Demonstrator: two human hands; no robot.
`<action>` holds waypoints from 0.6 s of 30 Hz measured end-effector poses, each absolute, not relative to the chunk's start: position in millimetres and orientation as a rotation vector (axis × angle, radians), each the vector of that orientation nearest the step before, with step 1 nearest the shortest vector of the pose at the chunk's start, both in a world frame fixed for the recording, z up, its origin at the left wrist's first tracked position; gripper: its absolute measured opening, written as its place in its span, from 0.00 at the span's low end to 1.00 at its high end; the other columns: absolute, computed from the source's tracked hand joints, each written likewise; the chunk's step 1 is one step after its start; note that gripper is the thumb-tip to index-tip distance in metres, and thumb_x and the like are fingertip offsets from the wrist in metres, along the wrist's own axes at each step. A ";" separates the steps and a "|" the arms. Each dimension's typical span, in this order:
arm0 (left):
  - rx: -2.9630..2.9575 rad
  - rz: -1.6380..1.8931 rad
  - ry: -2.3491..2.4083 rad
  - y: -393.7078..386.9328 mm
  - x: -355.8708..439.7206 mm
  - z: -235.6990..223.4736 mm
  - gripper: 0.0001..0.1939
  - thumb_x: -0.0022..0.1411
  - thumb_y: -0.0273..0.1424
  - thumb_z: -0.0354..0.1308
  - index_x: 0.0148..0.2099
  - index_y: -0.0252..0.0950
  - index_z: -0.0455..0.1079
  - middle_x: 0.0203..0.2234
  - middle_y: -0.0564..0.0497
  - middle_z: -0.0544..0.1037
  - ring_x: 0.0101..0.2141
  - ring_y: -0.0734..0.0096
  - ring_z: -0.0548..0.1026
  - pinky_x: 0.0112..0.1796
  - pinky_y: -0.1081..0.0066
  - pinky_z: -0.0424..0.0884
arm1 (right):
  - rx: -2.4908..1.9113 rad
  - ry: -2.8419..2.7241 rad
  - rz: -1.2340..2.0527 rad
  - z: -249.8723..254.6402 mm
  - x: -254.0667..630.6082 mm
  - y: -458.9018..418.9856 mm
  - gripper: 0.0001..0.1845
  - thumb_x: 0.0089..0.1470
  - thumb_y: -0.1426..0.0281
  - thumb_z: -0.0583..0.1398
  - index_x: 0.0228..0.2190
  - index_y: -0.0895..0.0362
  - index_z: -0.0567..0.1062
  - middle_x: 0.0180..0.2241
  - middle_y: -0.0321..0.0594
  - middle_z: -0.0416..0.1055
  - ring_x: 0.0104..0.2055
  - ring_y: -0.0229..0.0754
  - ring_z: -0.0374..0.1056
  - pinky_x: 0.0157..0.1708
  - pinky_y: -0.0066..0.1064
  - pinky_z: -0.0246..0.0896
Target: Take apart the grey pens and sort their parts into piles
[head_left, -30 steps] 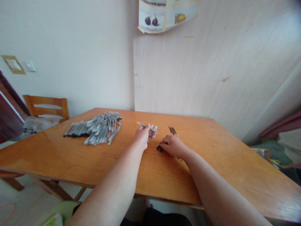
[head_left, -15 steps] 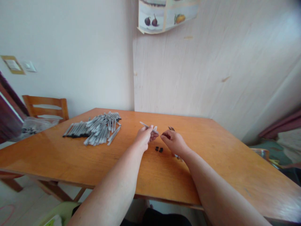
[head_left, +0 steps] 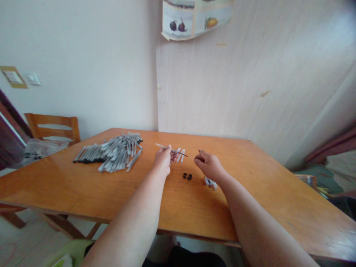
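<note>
My left hand [head_left: 162, 162] is closed around a grey pen barrel [head_left: 160, 146] and holds it just above the wooden table [head_left: 83, 189]. My right hand [head_left: 207, 165] pinches a thin dark refill [head_left: 182, 154] whose tip points into the barrel's open end. A few loose grey barrels [head_left: 180, 155] lie on the table behind my left hand. Two small black caps [head_left: 187, 176] rest on the table between my hands. Some small pale parts [head_left: 210, 182] lie under my right wrist.
A large pile of grey pens [head_left: 111, 152] lies at the table's far left. A wooden chair [head_left: 52, 126] and a clear plastic bag [head_left: 39, 148] stand beyond the left edge. The wall and a fruit poster [head_left: 191, 16] are behind the table.
My right hand left the black caps on the table, rose, and now holds a thin refill toward the barrel. My left hand shifted slightly left with the barrel.
</note>
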State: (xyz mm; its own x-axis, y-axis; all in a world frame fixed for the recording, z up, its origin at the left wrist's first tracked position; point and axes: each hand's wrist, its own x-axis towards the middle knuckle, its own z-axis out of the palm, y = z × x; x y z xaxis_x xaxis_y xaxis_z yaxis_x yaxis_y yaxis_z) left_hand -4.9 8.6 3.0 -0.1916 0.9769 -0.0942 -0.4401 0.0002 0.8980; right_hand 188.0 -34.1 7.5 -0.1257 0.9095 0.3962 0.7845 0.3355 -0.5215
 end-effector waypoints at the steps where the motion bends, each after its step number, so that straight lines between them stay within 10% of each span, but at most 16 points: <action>1: 0.704 1.533 1.046 9.9 -7.2 3.3 0.09 0.64 0.35 0.56 0.35 0.35 0.65 0.20 0.51 0.76 0.21 0.74 0.76 0.23 0.77 0.68 | -1.478 -1.956 0.243 8.2 191.4 -33.4 0.10 0.53 0.66 0.57 0.28 0.56 0.76 0.25 0.36 0.73 0.27 0.36 0.65 0.27 0.27 0.51; 18: 0.715 1.556 1.172 15.0 -15.0 0.2 0.07 0.65 0.34 0.53 0.35 0.37 0.62 0.21 0.53 0.75 0.20 0.76 0.75 0.24 0.78 0.67 | -2.081 -1.519 0.102 2.6 241.6 -15.0 0.15 0.52 0.60 0.55 0.29 0.55 0.79 0.28 0.47 0.75 0.30 0.45 0.69 0.25 0.30 0.51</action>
